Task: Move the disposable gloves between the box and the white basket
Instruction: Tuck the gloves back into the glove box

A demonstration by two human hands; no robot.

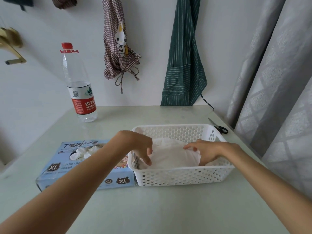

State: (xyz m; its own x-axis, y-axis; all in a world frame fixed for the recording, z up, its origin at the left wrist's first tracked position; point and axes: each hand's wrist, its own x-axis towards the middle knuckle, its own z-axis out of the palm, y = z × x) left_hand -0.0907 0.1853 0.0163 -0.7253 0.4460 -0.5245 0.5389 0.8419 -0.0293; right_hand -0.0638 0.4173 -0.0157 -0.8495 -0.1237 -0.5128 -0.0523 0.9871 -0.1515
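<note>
Gloves [172, 156] in white basket [185, 176], more in box [84, 169]

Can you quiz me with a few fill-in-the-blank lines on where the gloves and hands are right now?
1. Both the left hand and the right hand reach into the white ____.
2. The glove box lies on the basket's ____ side.
3. The size printed on the box is ____.
4. The water bottle's cap is ____.

Missing words: basket; left; XL; red
</note>
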